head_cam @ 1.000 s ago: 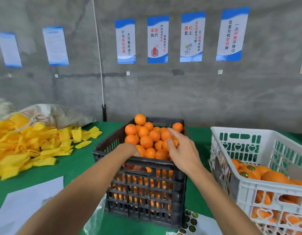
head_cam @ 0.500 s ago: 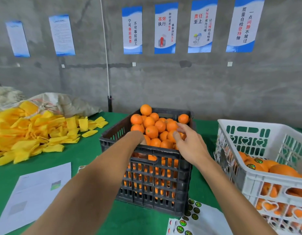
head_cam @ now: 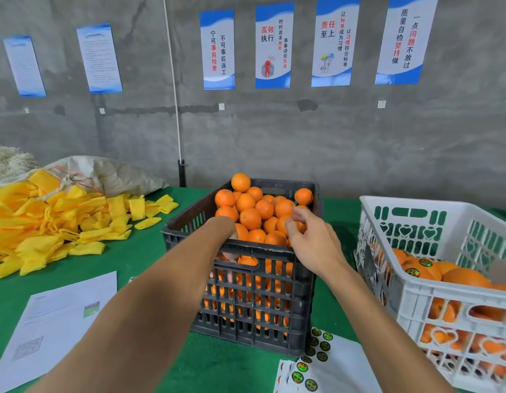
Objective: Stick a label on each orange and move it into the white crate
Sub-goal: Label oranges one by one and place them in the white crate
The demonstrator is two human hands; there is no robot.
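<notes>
Reaching into the black crate (head_cam: 240, 304) — right hand (head_cam: 314, 242) pinches an orange (head_cam: 285, 224); left hand (head_cam: 230, 252) hidden, grip unclear.

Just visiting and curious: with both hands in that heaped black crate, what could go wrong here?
The oranges are heaped above the black crate rim, so the right hand pulling one out might send others rolling off. The left hand is mostly hidden inside, so its grip is unclear. An unlabelled orange could slip into the white crate.
</notes>
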